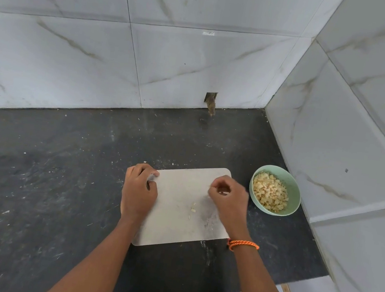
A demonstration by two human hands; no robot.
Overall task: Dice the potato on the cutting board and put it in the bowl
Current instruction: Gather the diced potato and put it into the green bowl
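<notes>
Diced potato (pixel 270 195) is heaped in the green bowl (pixel 295 193) — only a few scraps (pixel 192 209) are left on the cutting board (pixel 175 220).

The bowl is set on the dark countertop (pixel 57 175) at about 3 o'clock from the board, just beside its far right corner and close to the tiled side wall (pixel 361 146). The scraps are seen near the board's middle, between the two hands. The board's far left corner, at 10 o'clock, is gripped by the left hand (pixel 138 190) with curled fingers. The right hand (pixel 228 201) is held over the board's right side, at 2 o'clock, fingers curled inward — whether a piece is pinched in them cannot be told. An orange braided band (pixel 243 245) is worn on the right wrist. Pale crumbs are scattered over the countertop.
</notes>
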